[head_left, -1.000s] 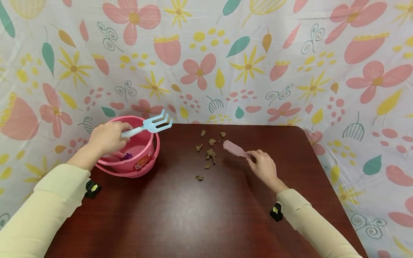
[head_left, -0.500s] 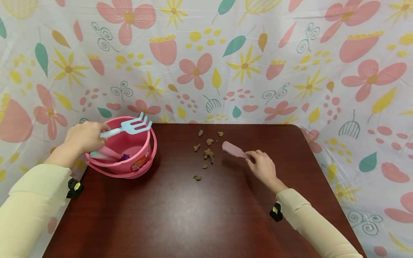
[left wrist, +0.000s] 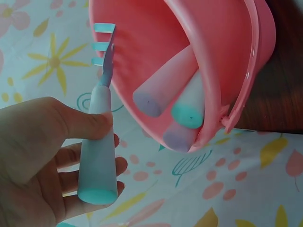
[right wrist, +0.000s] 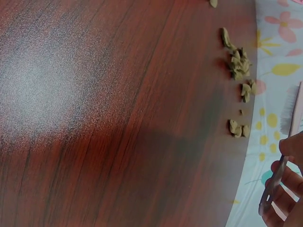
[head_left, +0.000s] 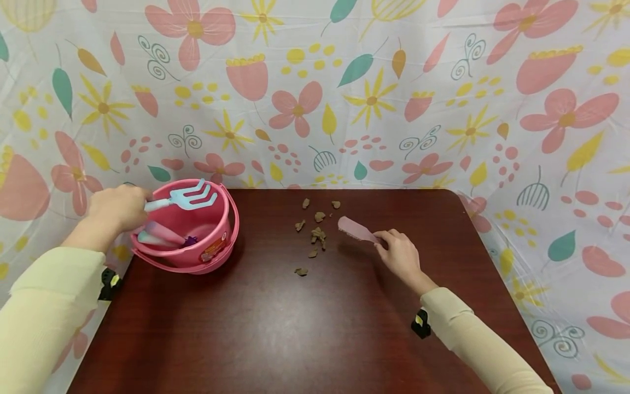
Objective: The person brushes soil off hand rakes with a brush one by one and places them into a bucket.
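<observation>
My left hand (head_left: 117, 207) grips a light blue toy hand rake (head_left: 193, 196) by its pale handle, with the tines over the mouth of a pink bucket (head_left: 209, 246). In the left wrist view, thumb and fingers wrap the rake's handle (left wrist: 98, 161). Several other handles, including a pink one (left wrist: 165, 85), stick up inside the bucket. My right hand (head_left: 401, 254) pinches the handle of a pink brush (head_left: 356, 229), bristles facing down, just above the table. Left of the brush lie several brown clay-like crumbs (head_left: 319, 236).
A dark red-brown wooden table (head_left: 295, 328) fills the lower view. A floral curtain (head_left: 315, 98) hangs right behind its back edge and down both sides. One crumb (head_left: 301, 271) lies nearer than the others. The bucket's handle (head_left: 162, 267) hangs down its front.
My left hand has moved left and slightly down with the rake, bringing its tines from beyond the bucket's right rim to over its mouth. My right hand and the brush stay nearly still.
</observation>
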`<state>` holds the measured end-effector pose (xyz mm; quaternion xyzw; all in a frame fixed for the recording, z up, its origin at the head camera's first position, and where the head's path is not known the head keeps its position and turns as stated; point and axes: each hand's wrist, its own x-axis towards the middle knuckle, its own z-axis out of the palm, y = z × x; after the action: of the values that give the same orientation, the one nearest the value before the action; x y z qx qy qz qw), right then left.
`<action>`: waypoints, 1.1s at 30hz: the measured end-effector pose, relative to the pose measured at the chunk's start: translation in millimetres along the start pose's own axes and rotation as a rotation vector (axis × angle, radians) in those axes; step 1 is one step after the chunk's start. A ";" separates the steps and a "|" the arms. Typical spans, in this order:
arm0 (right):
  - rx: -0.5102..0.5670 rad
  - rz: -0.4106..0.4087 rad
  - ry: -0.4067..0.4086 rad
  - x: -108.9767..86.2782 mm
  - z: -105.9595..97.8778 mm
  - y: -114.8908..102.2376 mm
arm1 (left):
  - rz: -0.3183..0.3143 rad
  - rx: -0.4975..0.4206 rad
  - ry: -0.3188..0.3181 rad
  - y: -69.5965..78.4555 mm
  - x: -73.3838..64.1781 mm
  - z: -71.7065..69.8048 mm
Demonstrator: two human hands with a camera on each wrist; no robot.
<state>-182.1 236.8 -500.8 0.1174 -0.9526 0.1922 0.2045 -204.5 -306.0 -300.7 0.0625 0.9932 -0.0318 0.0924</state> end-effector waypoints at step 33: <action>0.004 0.025 -0.047 -7.2 4.7 -1.7 | 0.040 0.202 -0.054 39.2 15.7 18.4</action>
<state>-176.8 234.3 -507.3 0.1105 -0.9581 0.1940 0.1793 -211.4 -266.6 -323.6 0.0904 0.9806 -0.1318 0.1131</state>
